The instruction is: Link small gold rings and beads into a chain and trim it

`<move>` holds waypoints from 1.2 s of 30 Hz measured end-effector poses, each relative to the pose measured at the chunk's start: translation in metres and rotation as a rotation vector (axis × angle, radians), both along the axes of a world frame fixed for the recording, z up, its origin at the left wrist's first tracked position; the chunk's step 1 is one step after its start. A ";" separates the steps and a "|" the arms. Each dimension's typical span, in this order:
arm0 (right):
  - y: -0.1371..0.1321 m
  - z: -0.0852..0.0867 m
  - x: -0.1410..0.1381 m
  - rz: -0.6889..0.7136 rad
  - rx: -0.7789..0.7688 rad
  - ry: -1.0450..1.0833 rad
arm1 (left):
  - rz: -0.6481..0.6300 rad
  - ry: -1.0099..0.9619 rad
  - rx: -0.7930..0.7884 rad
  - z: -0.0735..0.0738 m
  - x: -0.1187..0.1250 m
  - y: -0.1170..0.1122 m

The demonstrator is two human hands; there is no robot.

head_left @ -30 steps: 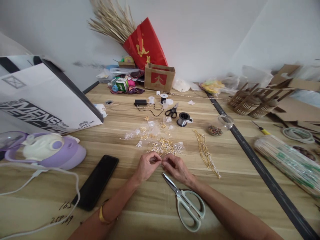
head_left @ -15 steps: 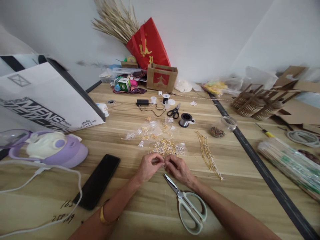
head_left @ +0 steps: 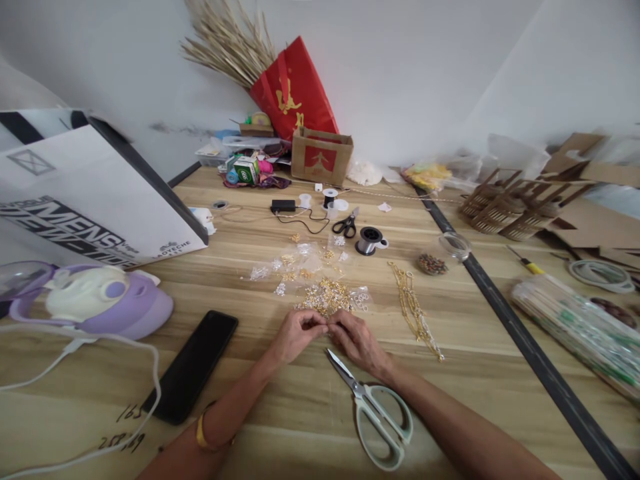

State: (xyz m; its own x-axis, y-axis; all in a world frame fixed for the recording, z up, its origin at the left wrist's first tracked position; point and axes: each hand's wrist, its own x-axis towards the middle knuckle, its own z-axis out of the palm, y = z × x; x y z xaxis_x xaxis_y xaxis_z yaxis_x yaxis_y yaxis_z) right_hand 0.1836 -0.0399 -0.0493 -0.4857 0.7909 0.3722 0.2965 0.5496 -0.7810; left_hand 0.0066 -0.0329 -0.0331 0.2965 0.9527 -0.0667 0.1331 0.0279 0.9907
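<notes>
My left hand point(head_left: 296, 335) and my right hand point(head_left: 356, 339) meet fingertip to fingertip at the middle of the table. Both are closed in a pinch, and whatever lies between the fingers is too small to make out. Just beyond them is a pile of gold and silver beads point(head_left: 327, 293), with small clear bags point(head_left: 305, 257) of findings behind it. Scissors with pale green handles point(head_left: 370, 410) lie beside my right forearm, their tips pointing at my hands. Gold and silver chains point(head_left: 413, 310) are stretched out to the right of my right hand.
A black phone point(head_left: 193, 367) and a purple-and-white device point(head_left: 110, 300) with a white cable lie left. Farther back are a wire spool point(head_left: 370, 240), black scissors point(head_left: 346, 223) and a paper box point(head_left: 321, 157). Bagged sticks point(head_left: 575, 327) and small baskets point(head_left: 505, 207) stand right.
My hands stay pinched together in nearly the same spot, with only slight finger movement. The whole view has shifted a little; the things on the table lie as before.
</notes>
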 end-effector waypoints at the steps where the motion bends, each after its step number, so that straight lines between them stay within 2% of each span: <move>1: 0.000 0.000 0.000 0.000 -0.003 -0.003 | -0.010 0.003 0.011 0.001 0.000 0.000; 11: -0.001 0.003 -0.001 -0.025 -0.043 0.004 | -0.059 -0.073 -0.028 -0.002 -0.002 0.002; 18: -0.003 0.006 0.000 0.001 -0.141 0.036 | -0.155 -0.175 -0.178 -0.002 -0.007 0.005; 23: -0.005 0.009 0.000 0.023 -0.202 0.057 | -0.199 -0.223 -0.220 -0.002 -0.009 0.005; 32: -0.004 0.006 0.000 0.021 -0.320 0.113 | -0.173 -0.264 -0.216 -0.008 -0.009 0.005; 36: -0.003 0.007 0.000 -0.002 -0.327 0.113 | -0.172 -0.271 -0.213 -0.009 -0.009 0.005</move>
State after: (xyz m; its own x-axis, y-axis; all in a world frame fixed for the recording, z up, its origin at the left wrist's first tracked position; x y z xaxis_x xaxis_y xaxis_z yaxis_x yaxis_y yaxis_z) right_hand 0.1831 -0.0433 -0.0422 -0.4542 0.8782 0.1499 0.1987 0.2639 -0.9439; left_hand -0.0028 -0.0284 -0.0419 0.4845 0.8609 -0.1549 -0.1125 0.2370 0.9650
